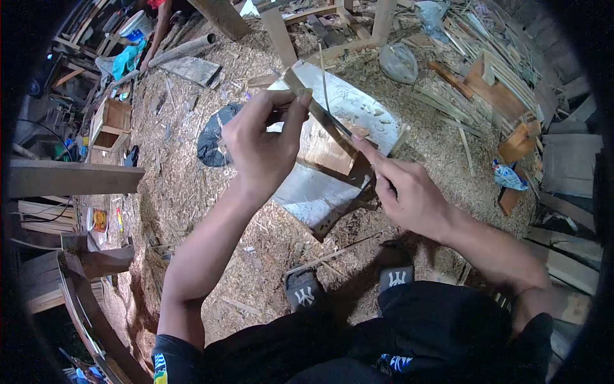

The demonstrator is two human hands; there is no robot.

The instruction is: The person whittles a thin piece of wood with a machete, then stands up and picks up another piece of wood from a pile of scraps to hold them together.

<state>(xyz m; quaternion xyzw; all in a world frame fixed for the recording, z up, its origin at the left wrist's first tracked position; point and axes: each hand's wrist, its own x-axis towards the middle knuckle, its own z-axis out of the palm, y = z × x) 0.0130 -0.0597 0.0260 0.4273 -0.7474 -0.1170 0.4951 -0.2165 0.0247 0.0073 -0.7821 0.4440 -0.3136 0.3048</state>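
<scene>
My left hand [265, 131] pinches the upper end of a narrow wooden strip [324, 123] between thumb and fingers. The strip slants down to the right. My right hand [409, 192] is closed round a thin dark-bladed tool [340, 127], its index finger stretched along the blade, which lies against or close beside the strip. The tool's handle is hidden in my palm. Beneath the strip is a pale wooden block [320, 147], resting on a white, stained board [307, 198]. A thin curved sliver [324, 80] rises beside the strip.
Wood shavings cover the ground. A black plastic bag [214, 137] lies left of the board, a clear plastic bag [398, 63] beyond it. Wood offcuts [499, 83] are piled at right. A wooden beam [77, 178] juts in from the left. Another person's arm [160, 32] shows at upper left.
</scene>
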